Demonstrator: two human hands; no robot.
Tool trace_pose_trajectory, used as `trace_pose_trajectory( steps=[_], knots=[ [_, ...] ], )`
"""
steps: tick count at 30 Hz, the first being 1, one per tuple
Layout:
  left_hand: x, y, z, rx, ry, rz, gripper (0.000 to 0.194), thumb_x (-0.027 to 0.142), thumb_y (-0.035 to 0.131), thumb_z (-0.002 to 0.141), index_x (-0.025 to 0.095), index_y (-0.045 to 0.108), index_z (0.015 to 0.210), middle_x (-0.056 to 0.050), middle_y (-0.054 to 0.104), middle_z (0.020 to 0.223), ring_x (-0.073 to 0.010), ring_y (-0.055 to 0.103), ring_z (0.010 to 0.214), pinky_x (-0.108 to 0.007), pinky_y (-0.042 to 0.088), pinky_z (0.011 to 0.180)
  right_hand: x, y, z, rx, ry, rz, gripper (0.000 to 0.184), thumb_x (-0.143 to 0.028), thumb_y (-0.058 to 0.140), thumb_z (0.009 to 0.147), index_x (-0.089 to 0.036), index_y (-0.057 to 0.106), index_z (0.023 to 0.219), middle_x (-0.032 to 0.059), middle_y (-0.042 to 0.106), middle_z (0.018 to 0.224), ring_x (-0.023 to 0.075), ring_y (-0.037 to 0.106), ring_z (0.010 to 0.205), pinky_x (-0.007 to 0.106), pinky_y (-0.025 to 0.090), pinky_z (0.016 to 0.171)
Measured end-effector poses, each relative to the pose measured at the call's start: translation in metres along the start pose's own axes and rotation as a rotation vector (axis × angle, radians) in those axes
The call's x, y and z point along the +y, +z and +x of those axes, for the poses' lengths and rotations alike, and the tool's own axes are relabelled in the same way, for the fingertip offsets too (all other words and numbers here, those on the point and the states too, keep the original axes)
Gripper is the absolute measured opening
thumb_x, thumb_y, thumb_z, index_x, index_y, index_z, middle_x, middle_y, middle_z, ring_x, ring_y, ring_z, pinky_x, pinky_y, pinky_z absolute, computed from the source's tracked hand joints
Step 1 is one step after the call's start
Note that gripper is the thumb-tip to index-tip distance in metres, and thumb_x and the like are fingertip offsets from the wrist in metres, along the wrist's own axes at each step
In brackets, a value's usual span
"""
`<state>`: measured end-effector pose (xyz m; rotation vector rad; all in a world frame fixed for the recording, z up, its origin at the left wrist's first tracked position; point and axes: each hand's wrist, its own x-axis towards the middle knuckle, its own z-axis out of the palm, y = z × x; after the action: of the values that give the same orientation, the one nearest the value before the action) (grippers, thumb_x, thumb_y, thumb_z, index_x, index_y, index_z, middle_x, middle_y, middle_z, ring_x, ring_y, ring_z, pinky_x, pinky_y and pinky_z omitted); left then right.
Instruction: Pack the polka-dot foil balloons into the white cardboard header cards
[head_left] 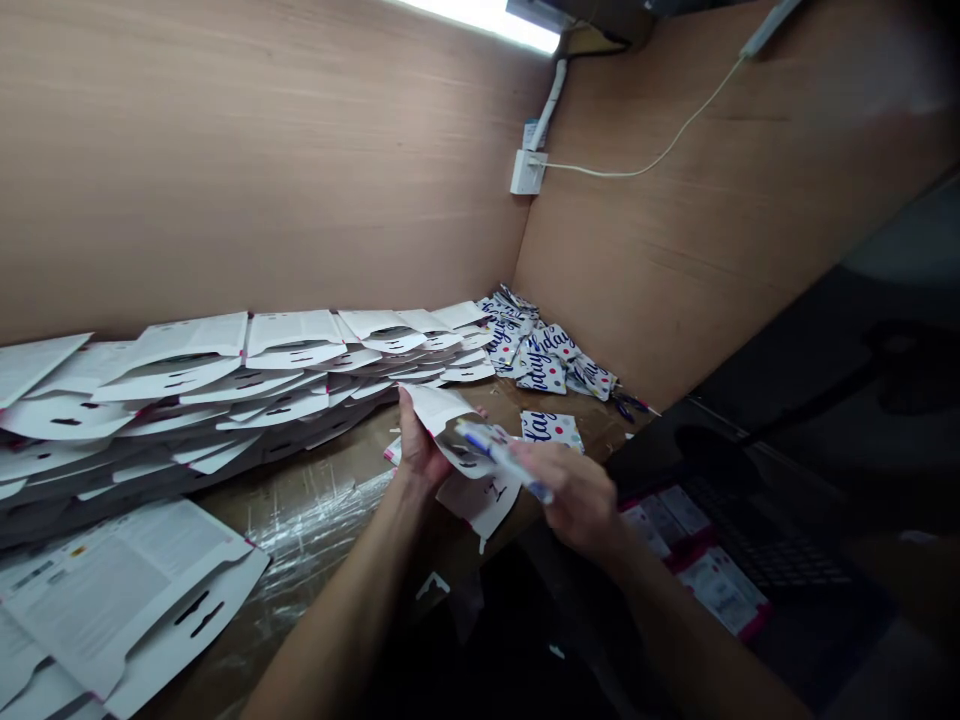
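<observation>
My left hand (420,445) grips a folded white card (439,412) by its edge, with the card's inner side turned toward me. My right hand (577,497) pinches a narrow blue-and-white printed item (501,458), whose end lies in the opening of that card. Another white card (480,502) with a hanging slot lies partly beneath my hands. Just beyond them, a polka-dot printed sheet with blue script (551,430) lies on the brown work surface (577,412). A long overlapping row of white slotted cards (225,385) runs along the back wall.
A heap of polka-dot printed pieces (540,350) fills the far corner. More white cards (120,600) lie near the front left over clear plastic wrap (322,530). At right stand a dark keyboard (757,535) and pink-edged labelled cards (694,565). Wood-coloured panels form the walls.
</observation>
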<state>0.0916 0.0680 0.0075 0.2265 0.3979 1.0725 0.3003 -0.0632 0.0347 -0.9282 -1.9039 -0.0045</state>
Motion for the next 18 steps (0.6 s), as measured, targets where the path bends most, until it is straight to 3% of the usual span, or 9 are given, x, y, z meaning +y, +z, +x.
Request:
trace_pose_trajectory(
  steps=[3,9,14,18],
  knots=[
    [-0.003,0.002,-0.003,0.011,0.007,0.038,0.088,0.09,0.057,0.082,0.018,0.063,0.132,-0.017,0.076,0.104,-0.0397,0.076,0.096,-0.064,0.058,0.095,-0.009,0.012,0.006,-0.196,-0.172,-0.018,0.053,-0.009,0.056,0.101,-0.028,0.058,0.15,0.0103,0.074,0.135,0.0273,0.07,0.128,0.046,0.06,0.108],
    [-0.008,0.01,-0.011,-0.02,0.0,0.059,0.086,0.087,0.055,0.086,0.015,0.062,0.133,-0.018,0.077,0.101,-0.0348,0.077,0.09,-0.052,0.063,0.086,-0.014,0.038,0.013,-0.177,-0.225,-0.046,0.051,-0.007,0.054,0.101,-0.017,0.056,0.151,0.0164,0.076,0.128,0.0277,0.072,0.124,0.043,0.062,0.103],
    [-0.004,0.01,-0.012,-0.027,-0.022,0.002,0.09,0.09,0.048,0.086,0.015,0.062,0.134,-0.017,0.077,0.101,-0.0358,0.077,0.093,-0.059,0.063,0.088,-0.026,0.048,0.006,-0.167,-0.2,-0.009,0.059,-0.003,0.048,0.099,-0.019,0.049,0.156,0.0152,0.075,0.129,0.0261,0.071,0.124,0.042,0.062,0.103],
    [-0.005,0.008,-0.012,-0.051,-0.029,0.017,0.091,0.089,0.052,0.086,0.014,0.061,0.137,-0.018,0.077,0.106,-0.0368,0.076,0.098,-0.056,0.063,0.089,-0.018,0.053,0.012,-0.196,-0.187,-0.007,0.046,-0.011,0.056,0.1,-0.019,0.057,0.146,0.0158,0.073,0.129,0.0281,0.069,0.123,0.044,0.059,0.104]
  ],
)
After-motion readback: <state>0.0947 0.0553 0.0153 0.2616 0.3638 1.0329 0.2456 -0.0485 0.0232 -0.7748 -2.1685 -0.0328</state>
